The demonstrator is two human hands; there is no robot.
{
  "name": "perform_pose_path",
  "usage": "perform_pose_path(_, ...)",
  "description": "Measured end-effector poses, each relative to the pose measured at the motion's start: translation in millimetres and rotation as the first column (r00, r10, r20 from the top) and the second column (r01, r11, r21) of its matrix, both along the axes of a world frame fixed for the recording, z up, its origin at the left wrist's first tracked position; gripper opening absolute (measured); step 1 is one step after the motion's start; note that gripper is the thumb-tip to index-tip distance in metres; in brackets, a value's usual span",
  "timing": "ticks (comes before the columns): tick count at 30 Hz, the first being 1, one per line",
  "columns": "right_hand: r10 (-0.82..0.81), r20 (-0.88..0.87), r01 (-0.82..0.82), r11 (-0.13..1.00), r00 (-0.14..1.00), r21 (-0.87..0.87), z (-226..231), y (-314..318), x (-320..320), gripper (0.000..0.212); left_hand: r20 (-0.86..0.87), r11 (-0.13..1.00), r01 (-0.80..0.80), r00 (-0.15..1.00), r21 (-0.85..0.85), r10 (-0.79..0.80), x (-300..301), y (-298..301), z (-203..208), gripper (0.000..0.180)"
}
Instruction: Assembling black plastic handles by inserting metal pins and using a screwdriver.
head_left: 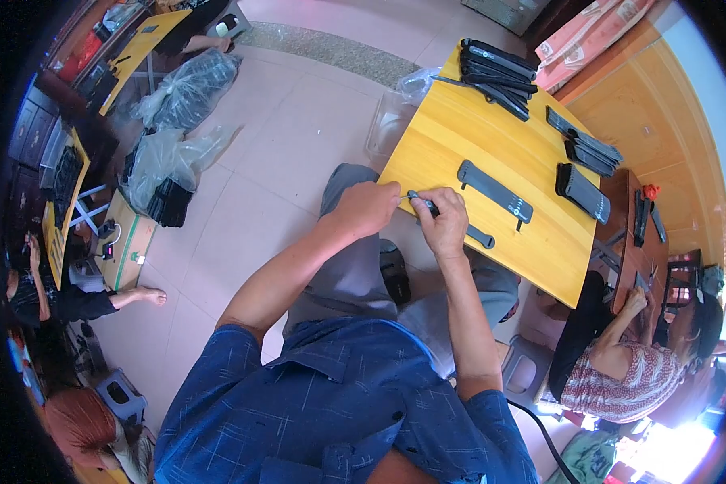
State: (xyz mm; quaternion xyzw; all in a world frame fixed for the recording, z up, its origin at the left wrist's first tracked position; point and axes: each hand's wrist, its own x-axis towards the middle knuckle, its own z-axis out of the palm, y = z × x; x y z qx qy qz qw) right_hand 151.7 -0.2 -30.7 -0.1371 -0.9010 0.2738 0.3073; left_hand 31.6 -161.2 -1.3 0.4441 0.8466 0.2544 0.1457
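My left hand (pixel 369 210) is closed in a pinch at the near left edge of the yellow table, and what lies between its fingertips is too small to make out. Close beside it, my right hand (pixel 444 223) grips a small dark piece (pixel 424 203) with a rounded end. From beneath the right hand a short black strap end (pixel 481 236) sticks out along the table edge; whether it joins the held piece is hidden. Just beyond lies a long, flat dark grey strap-like panel (pixel 494 191) with rounded ends and small tabs.
Stacked black straps (pixel 498 73) and two piles of dark flat pieces (pixel 581 192) cover the far and right parts of the yellow table (pixel 427 137). A clear plastic bin (pixel 387 125) stands behind it. A co-worker (pixel 621 371) sits at right; bagged goods (pixel 187 90) lie at left.
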Motion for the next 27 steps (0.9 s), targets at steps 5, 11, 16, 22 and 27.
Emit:
perform_pose_path(5, -0.007, 0.014, 0.007, 1.0, 1.0, 0.019, 3.0, -3.1, -4.4, 0.013, -0.059, 0.999, 0.011, 0.998, -0.036, -0.013, 0.7, 7.8, 7.4, 0.023)
perform_pose_path(11, -0.074, 0.001, 0.074, 0.995, 0.997, 0.07, -1.9, -1.7, -10.7, 0.01, -0.104, 0.998, -0.003, 0.995, -0.066, -0.003, 10.9, 15.8, 17.9, 0.023)
perform_pose_path(16, -0.077, -0.034, 0.076, 0.997, 0.996, -0.033, -2.1, -3.1, -10.4, 0.011, -0.069, 0.995, -0.032, 0.997, 0.098, 0.039, 6.9, 5.5, -13.1, 0.028)
perform_pose_path(22, -0.06, -0.164, 0.035, 0.988, 0.985, -0.152, 28.4, -18.8, 8.3, 0.005, 0.791, 0.948, -0.263, 0.611, 0.179, 0.02, 13.1, 4.3, 3.5, 0.053)
perform_pose_path(27, -0.05, -0.255, -0.018, 0.967, 0.966, -0.255, 42.4, -30.0, 25.4, 0.003, 0.835, 0.926, -0.229, 0.532, 0.3, -0.139, 31.1, 20.0, 8.9, 0.05)
